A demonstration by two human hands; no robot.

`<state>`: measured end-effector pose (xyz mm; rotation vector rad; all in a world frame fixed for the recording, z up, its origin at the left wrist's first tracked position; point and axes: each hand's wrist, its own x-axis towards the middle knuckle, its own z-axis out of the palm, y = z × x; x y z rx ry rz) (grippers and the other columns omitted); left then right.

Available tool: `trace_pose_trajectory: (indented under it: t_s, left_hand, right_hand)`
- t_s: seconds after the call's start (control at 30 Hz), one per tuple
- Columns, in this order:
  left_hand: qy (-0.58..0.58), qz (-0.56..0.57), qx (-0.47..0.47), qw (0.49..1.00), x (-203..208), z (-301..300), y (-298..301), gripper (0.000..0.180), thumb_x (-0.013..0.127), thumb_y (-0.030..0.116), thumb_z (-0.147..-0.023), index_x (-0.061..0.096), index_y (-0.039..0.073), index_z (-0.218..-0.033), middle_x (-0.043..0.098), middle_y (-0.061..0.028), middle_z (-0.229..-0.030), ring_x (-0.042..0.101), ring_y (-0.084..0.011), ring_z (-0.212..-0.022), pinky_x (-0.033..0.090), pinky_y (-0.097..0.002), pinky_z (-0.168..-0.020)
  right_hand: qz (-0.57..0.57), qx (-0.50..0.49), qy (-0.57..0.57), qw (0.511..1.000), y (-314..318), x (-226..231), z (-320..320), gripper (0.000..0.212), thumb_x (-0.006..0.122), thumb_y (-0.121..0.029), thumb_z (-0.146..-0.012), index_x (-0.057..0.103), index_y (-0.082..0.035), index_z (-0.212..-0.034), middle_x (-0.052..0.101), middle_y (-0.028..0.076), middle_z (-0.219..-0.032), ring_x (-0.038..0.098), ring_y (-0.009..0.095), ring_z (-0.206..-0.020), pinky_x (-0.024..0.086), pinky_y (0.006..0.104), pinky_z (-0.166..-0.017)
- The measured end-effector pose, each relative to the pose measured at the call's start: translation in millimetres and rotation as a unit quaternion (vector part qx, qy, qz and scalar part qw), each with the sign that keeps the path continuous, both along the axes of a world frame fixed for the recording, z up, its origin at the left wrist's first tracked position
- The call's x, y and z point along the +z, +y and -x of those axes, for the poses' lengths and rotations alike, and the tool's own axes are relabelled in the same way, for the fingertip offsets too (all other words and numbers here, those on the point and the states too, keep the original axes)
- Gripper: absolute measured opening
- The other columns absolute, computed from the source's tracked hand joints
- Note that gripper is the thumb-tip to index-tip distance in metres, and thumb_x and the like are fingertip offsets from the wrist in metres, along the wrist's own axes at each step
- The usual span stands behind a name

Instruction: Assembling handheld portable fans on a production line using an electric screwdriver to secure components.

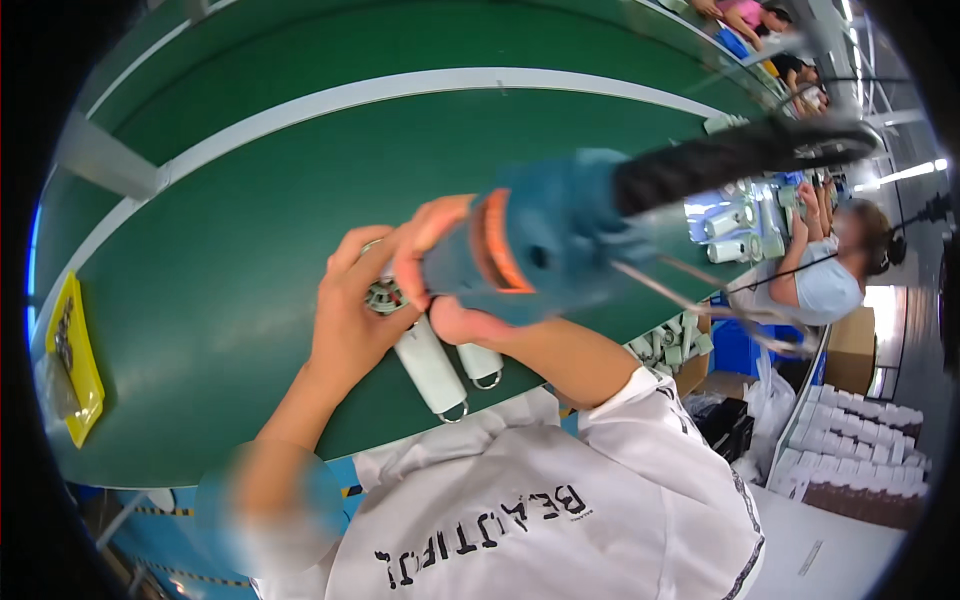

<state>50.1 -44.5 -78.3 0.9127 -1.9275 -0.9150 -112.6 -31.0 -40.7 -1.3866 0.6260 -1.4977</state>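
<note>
My right hand is wrapped round a teal electric screwdriver with an orange band and a thick black cord sleeve. The tool is tilted and blurred, and its tip is hidden behind my fingers. Beneath it, my left hand is closed on a small handheld fan, with thumb and fingers about its round, pale green slotted head. The fan's white handle points toward me and ends in a metal loop. Beside it lies a second white handle with a similar loop, its upper part covered by my right hand.
A yellow tray with small dark parts lies at the left of the green table. More white fan parts cover the table at the right, where a co-worker sits. Stacked white pieces stand lower right.
</note>
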Motion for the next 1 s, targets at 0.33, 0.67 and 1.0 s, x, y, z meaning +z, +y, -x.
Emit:
trace_pose_trajectory:
  t_s: [0.33,0.67,1.0]
  left_hand:
    - [-0.024,0.021,0.041,0.999,1,15,9,0.058,0.081,0.002,-0.064,0.064,0.004,-0.119,0.059,-0.0122,-0.113,0.060,-0.0265,-0.101,0.051,-0.0345,-0.084]
    - [-0.005,0.090,0.046,0.995,2,13,8,0.061,0.084,0.008,-0.059,0.063,0.003,-0.116,0.059,-0.0128,-0.118,0.054,-0.0329,-0.111,0.044,-0.0421,-0.094]
    - [-0.102,0.169,0.032,0.980,44,36,29,0.025,0.083,0.017,-0.059,0.072,0.008,-0.080,0.062,-0.0051,-0.117,0.049,-0.0305,-0.115,0.032,-0.0443,-0.093]
  right_hand:
    - [0.096,-0.159,-0.165,0.969,17,-7,79,0.087,0.038,-0.089,-0.075,0.047,-0.011,-0.111,0.049,0.006,-0.064,0.045,0.015,-0.042,0.041,0.0320,-0.039]
    - [0.066,-0.171,-0.149,0.972,4,-25,67,0.088,0.035,-0.091,-0.074,0.046,-0.011,-0.108,0.050,0.007,-0.065,0.046,0.016,-0.042,0.041,0.0301,-0.038]
    - [0.100,-0.022,-0.208,0.973,28,41,64,0.083,0.047,-0.084,-0.077,0.049,-0.012,-0.118,0.050,0.005,-0.074,0.046,0.016,-0.048,0.041,0.0316,-0.042]
